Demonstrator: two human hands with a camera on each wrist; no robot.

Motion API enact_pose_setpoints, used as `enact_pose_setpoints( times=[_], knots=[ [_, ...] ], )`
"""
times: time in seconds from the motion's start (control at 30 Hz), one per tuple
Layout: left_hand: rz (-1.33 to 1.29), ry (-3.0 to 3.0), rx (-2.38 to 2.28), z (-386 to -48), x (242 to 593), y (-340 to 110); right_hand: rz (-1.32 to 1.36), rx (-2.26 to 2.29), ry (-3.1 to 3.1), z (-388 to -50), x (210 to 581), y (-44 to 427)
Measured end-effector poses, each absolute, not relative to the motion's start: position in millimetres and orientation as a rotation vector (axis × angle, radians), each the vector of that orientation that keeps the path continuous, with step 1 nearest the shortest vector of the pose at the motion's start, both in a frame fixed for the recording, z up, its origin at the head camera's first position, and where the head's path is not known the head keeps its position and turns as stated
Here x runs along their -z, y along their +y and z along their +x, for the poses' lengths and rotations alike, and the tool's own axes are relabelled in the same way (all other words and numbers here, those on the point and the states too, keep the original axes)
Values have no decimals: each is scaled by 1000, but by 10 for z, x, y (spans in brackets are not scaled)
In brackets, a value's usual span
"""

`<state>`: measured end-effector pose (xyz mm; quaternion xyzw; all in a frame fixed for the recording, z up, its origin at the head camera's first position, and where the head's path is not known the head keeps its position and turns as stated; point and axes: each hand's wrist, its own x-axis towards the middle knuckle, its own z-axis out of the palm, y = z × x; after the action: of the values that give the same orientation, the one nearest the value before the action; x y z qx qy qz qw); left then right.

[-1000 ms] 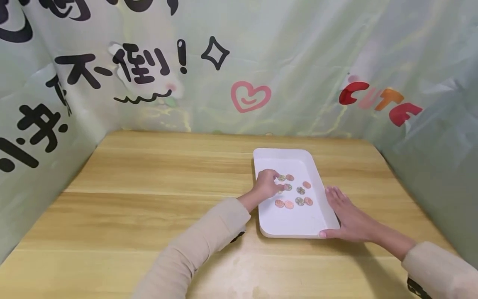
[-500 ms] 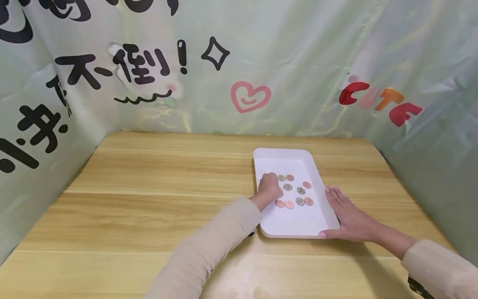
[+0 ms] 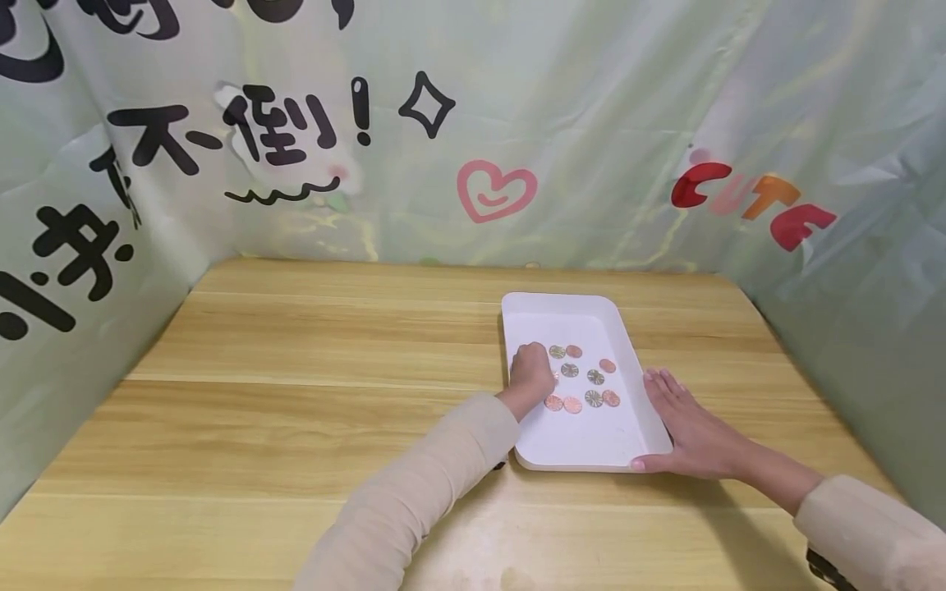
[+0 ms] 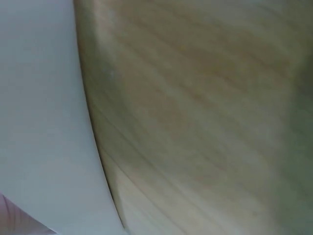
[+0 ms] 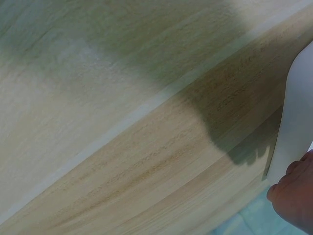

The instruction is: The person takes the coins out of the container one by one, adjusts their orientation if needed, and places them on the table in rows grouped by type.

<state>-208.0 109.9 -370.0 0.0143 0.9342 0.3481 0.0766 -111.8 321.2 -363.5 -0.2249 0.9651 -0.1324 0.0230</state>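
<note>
A white tray (image 3: 584, 443) lies on the wooden table, right of centre, with several small round discs in it. Some are pink, like one pink disc (image 3: 572, 405); others are greenish, like one green disc (image 3: 595, 377). All bear radial lines like fruit slices. My left hand (image 3: 532, 373) is inside the tray's left part, knuckles up and fingers bent downward, beside a partly covered pink disc. Its fingertips are hidden. My right hand (image 3: 695, 431) touches the tray's near right corner, fingers straight along the right side and thumb at the front edge.
The wooden table (image 3: 296, 345) stretches left of the tray and behind it. A printed cloth (image 3: 591, 107) with lettering and a pink heart walls the table's back and sides. The right wrist view shows table and the tray's side (image 5: 296, 112).
My left hand has shifted slightly left and its thumb and fingers have drawn in, uncovering discs near the tray's middle. The right hand and tray have stayed put.
</note>
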Motion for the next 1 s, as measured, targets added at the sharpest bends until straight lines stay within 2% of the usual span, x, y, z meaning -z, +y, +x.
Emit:
enact_pose_setpoints(
  times=[0.5,0.77,1.0],
  knots=[
    [14,2708,-1153,-2083,3633,1085,-688,412,2965,-1122,3602,3206],
    [330,2658,-1316,-2073,3509,845,-682,402,2963,-1129,3609,3212],
    [339,2404,-1637,-2080,3466,618,-655,415,2946,-1124,3613,3202]
  ],
)
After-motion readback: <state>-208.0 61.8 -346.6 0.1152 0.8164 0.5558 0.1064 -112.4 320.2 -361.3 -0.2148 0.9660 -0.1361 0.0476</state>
